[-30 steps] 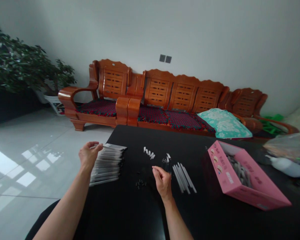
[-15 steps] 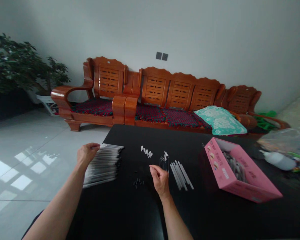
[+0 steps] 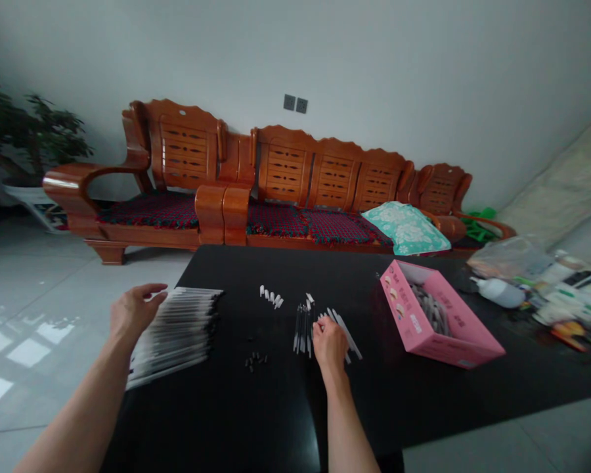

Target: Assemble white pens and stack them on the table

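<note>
My left hand (image 3: 135, 310) is open, thumb and fingers apart, at the upper left end of a long row of finished-looking pens (image 3: 182, 328) with pale barrels and dark ends. My right hand (image 3: 329, 338) is over a small group of white pen barrels (image 3: 345, 332), its fingers pressed together at their left side; what they pinch is hidden. Just left of it lie several dark, thin refills (image 3: 303, 328), with a white piece (image 3: 310, 298) at their top. Small white caps (image 3: 270, 295) stand in a short row farther back, and tiny black plugs (image 3: 255, 359) lie scattered in front.
A pink box (image 3: 443, 315) with grey pieces inside stands on the black table (image 3: 256, 420) at right. Beyond it are a white bottle (image 3: 500, 292), a plastic bag (image 3: 512, 256) and clutter. A wooden sofa (image 3: 211, 210) with a turquoise pillow (image 3: 406, 226) is behind the table.
My right hand has moved from left of the refills to over the white barrels. My left hand's fingers have spread from a pinch, near the pen row's end. The view has turned right.
</note>
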{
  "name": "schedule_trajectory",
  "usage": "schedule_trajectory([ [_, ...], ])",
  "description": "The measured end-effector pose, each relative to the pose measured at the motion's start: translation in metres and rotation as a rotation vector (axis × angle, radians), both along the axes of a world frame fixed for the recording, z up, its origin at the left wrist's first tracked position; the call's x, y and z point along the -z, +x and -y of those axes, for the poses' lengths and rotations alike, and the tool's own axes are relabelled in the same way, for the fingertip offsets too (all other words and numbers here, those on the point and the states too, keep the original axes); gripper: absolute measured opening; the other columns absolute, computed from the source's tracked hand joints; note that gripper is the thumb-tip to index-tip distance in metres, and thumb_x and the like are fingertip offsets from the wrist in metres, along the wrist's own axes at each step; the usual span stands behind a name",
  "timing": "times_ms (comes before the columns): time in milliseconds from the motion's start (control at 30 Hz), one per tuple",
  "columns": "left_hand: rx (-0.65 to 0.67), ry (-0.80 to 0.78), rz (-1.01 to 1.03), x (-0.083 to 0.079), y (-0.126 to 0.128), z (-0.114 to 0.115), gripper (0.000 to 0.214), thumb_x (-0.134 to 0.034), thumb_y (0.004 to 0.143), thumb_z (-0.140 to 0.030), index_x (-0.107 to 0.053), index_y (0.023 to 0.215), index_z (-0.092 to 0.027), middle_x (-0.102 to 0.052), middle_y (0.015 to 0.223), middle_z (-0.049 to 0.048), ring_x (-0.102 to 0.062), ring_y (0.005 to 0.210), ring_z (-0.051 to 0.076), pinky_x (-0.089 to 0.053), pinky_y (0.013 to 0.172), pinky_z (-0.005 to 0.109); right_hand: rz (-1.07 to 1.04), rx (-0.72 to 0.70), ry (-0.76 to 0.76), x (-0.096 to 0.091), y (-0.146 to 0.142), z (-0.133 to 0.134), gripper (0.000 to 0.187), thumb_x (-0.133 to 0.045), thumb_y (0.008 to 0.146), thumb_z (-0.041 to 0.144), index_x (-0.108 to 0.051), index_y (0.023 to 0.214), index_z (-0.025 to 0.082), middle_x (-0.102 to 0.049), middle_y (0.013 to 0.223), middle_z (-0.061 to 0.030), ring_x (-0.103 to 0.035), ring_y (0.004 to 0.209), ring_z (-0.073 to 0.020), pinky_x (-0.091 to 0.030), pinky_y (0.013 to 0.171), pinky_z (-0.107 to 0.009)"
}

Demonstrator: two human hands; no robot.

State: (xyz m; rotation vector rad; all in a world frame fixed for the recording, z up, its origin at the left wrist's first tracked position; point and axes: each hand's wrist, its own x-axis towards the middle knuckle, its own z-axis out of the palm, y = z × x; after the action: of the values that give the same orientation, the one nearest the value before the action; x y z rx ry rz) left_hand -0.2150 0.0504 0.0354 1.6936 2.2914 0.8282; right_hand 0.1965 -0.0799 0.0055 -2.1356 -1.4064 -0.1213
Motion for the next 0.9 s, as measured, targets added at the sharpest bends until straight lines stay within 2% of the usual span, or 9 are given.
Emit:
schedule_trajectory([
  [100, 0.01, 0.111, 0.021, -0.017, 0.021, 0.015, 0.029, -0.058, 0.079, -0.039, -0.072, 0.101, -0.026, -0.07, 0.083, 0.0032, -0.062, 0.081, 0.026, -0.045, 0.075, 0.035, 0.152, 0.039, -0.108, 0.008, 0.023, 0.003, 0.01, -0.065, 0.072, 0.02, -0.063, 0.063, 0.022, -0.067, 0.064, -0.0097, -0.063, 0.057, -0.0241, -0.036, 0.048, -0.031],
  [200, 0.111, 0.215, 0.081, -0.026, 0.051, 0.031, 0.031, -0.056, 0.08, -0.038, -0.071, 0.104, -0.025, -0.071, 0.085, 0.0029, -0.063, 0.077, 0.023, -0.045, 0.075, 0.033, 0.22, 0.034, -0.099, 0.019, 0.032, 0.004, 0.012, -0.067, 0.068, 0.019, -0.059, 0.059, 0.021, -0.065, 0.061, -0.0095, -0.063, 0.054, -0.0238, -0.036, 0.046, -0.031],
  [367, 0.28, 0.242, 0.162, -0.023, 0.103, 0.052, 0.029, -0.056, 0.079, -0.037, -0.072, 0.101, -0.026, -0.071, 0.086, 0.0023, -0.063, 0.073, 0.022, -0.046, 0.072, 0.03, 0.167, 0.013, -0.127, 0.021, 0.032, 0.002, 0.016, -0.067, 0.063, 0.015, -0.055, 0.054, 0.021, -0.064, 0.058, -0.0097, -0.062, 0.052, -0.0245, -0.037, 0.046, -0.031],
  [433, 0.356, 0.226, 0.191, -0.015, 0.122, 0.059, 0.027, -0.058, 0.078, -0.033, -0.072, 0.099, -0.025, -0.072, 0.088, 0.0028, -0.064, 0.075, 0.022, -0.047, 0.072, 0.03, 0.071, -0.003, -0.108, 0.013, 0.031, 0.002, 0.019, -0.065, 0.062, 0.014, -0.053, 0.05, 0.022, -0.062, 0.055, -0.0087, -0.062, 0.051, -0.0235, -0.037, 0.045, -0.031],
  [500, 0.452, 0.204, 0.228, -0.006, 0.14, 0.064, 0.025, -0.058, 0.078, -0.029, -0.071, 0.098, -0.024, -0.072, 0.089, 0.0035, -0.065, 0.076, 0.022, -0.047, 0.072, 0.03, -0.135, -0.033, -0.039, 0.002, 0.028, 0.003, 0.02, -0.062, 0.063, 0.016, -0.051, 0.047, 0.023, -0.059, 0.049, -0.0056, -0.059, 0.046, -0.0202, -0.035, 0.041, -0.028],
  [633, 0.573, 0.175, 0.276, 0.015, 0.172, 0.066, 0.024, -0.059, 0.078, -0.022, -0.07, 0.099, -0.022, -0.069, 0.087, 0.005, -0.064, 0.077, 0.02, -0.047, 0.07, 0.029, -0.839, -0.156, 0.071, -0.012, 0.011, -0.001, 0.012, -0.053, 0.071, 0.028, -0.057, 0.063, 0.02, -0.056, 0.042, 0.0016, -0.05, 0.03, -0.0138, -0.027, 0.027, -0.021],
  [700, 0.597, 0.155, 0.282, 0.022, 0.186, 0.063, 0.023, -0.059, 0.077, -0.018, -0.07, 0.098, -0.021, -0.069, 0.086, 0.0049, -0.064, 0.075, 0.018, -0.047, 0.071, 0.028, -1.048, -0.222, 0.127, -0.011, -0.001, -0.005, 0.012, -0.053, 0.071, 0.029, -0.057, 0.071, 0.018, -0.059, 0.047, 0.0019, -0.052, 0.032, -0.0128, -0.028, 0.026, -0.018],
  [767, 0.609, 0.144, 0.284, 0.027, 0.2, 0.058, 0.023, -0.059, 0.077, -0.015, -0.07, 0.097, -0.02, -0.068, 0.085, 0.0051, -0.064, 0.075, 0.018, -0.047, 0.072, 0.028, -1.097, -0.23, 0.246, -0.005, -0.012, -0.009, 0.013, -0.054, 0.071, 0.029, -0.056, 0.076, 0.017, -0.059, 0.048, 0.0027, -0.052, 0.033, -0.0117, -0.029, 0.027, -0.016],
  [900, 0.648, 0.147, 0.217, 0.032, 0.228, 0.041, 0.023, -0.055, 0.083, -0.016, -0.07, 0.1, -0.019, -0.069, 0.095, 0.0084, -0.064, 0.085, 0.02, -0.046, 0.079, 0.03, -0.983, -0.188, 0.45, 0.009, -0.025, -0.01, 0.013, -0.056, 0.075, 0.03, -0.056, 0.078, 0.016, -0.057, 0.05, 0.0039, -0.053, 0.038, -0.0116, -0.043, 0.037, -0.02],
])
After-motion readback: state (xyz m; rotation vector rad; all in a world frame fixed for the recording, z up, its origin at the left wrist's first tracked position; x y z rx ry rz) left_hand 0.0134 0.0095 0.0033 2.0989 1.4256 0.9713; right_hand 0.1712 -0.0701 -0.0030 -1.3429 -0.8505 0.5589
